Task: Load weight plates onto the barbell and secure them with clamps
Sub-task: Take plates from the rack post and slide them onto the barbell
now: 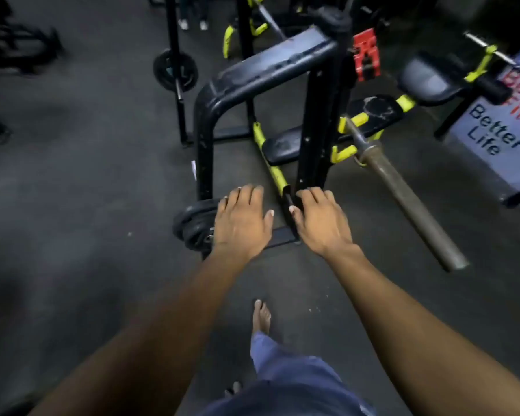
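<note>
- Head view, the only one: both bare arms reach forward and down toward the foot of a black steel bench rack (206, 121) with yellow-green fittings.
- Left hand (243, 224) is spread, palm down, fingers apart and gripping nothing; it hovers right over a stack of black round weight plates (192, 226) stored low at the rack's base, and its wrist hides the plates' right edge. Whether the fingertips touch a plate cannot be told.
- Right hand (323, 222) is likewise spread and empty, just beside the left, in front of the rack's upright post; it is farther from the plates.
- Rusty grey steel barbell (409, 202) rests in the rack's yellow hooks to the right. Its bare sleeve runs from upper left to lower right, the free end pointing toward the person's right side, with no plate on it.
- Red plastic clamp (366, 54) hangs high on the upright, above and beyond both hands, well apart from them.
- My judgement: the left hand is placed to take the first plate, which lies directly under it. The plate must then travel rightward, across the right hand, and slide along the sleeve's long axis from its free end.
- Dark rubber floor (81, 163) around the rack looks blurred at the left.
</note>
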